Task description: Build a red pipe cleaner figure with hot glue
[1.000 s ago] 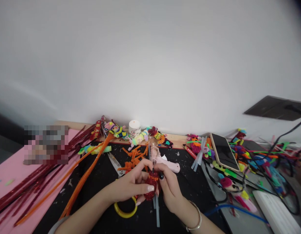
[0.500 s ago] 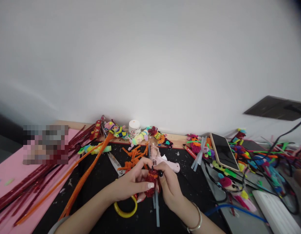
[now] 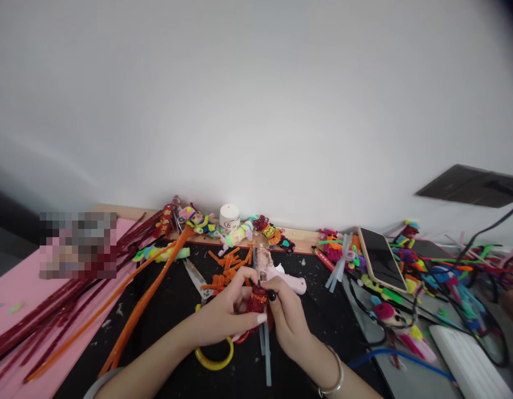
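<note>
Between my two hands is a small red glittery pipe-cleaner figure (image 3: 257, 299) with an orange band. My left hand (image 3: 227, 310) is closed around its left side, thumb across the lower part. Fingers of my right hand (image 3: 287, 313) pinch at its upper right edge; their tips are partly hidden. Just beyond lies a pale pink glue gun (image 3: 296, 284), with clear glue sticks (image 3: 268, 360) showing below the figure. Scissors with yellow handles (image 3: 215, 363) lie under my left hand. Short orange pipe-cleaner pieces (image 3: 229, 266) are scattered behind it.
Long red pipe cleaners (image 3: 44, 310) and orange ones (image 3: 136, 310) stretch across the left over a pink sheet (image 3: 15, 299). A paper cup (image 3: 229, 218) stands by the wall among colourful figures. At right are a phone (image 3: 381, 257), black cables and a white power strip (image 3: 468, 360).
The red figure has turned and tilted slightly in my hands, showing more of its orange band. My left thumb has shifted a little to the right. Surrounding things stay put.
</note>
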Demonstrator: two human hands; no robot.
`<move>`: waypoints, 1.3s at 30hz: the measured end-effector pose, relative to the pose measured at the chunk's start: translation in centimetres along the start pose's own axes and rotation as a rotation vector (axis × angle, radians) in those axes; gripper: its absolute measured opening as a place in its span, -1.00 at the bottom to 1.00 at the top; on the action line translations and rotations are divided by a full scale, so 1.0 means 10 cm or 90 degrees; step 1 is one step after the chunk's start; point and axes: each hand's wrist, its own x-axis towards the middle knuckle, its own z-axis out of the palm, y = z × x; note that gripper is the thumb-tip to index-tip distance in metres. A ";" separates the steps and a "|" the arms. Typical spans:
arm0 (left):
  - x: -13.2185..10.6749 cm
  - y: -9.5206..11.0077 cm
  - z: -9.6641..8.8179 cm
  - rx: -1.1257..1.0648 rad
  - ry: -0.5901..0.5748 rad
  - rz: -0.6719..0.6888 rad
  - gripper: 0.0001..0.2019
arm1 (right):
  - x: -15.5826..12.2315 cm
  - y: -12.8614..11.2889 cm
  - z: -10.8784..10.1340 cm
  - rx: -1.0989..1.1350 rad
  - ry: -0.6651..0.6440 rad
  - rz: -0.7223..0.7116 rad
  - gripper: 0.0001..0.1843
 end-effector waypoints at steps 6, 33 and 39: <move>0.01 -0.02 -0.01 0.038 0.046 0.026 -0.70 | 0.02 0.00 -0.01 -0.017 0.007 0.011 -0.78; 0.03 -0.04 -0.03 0.001 0.095 -0.007 -0.81 | 0.03 0.05 -0.02 -0.065 0.044 0.060 -0.89; 0.03 -0.05 0.00 0.002 0.104 -0.005 -0.80 | 0.04 0.04 -0.02 -0.117 0.009 0.034 -0.84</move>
